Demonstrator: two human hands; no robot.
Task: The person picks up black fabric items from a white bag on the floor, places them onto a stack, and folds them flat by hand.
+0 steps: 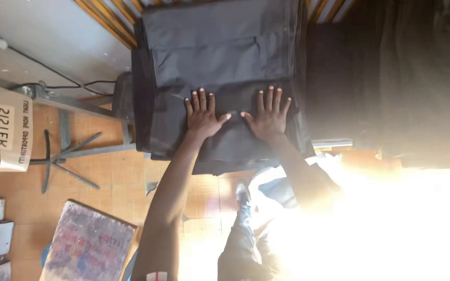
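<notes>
Currently left hand (pixel 202 115) and right hand (pixel 270 115) pressing flat, fingers spread, gripping nothing, on stacked dark fabric (pixel 220 57); stack overhanging bench edge, risking sliding toward floor (pixel 105 177) if pushed unevenly

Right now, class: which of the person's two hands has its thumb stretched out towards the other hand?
Both do: the left hand and right hand lie flat on the dark folded cloth, thumbs pointing inward, tips close but apart.
</notes>
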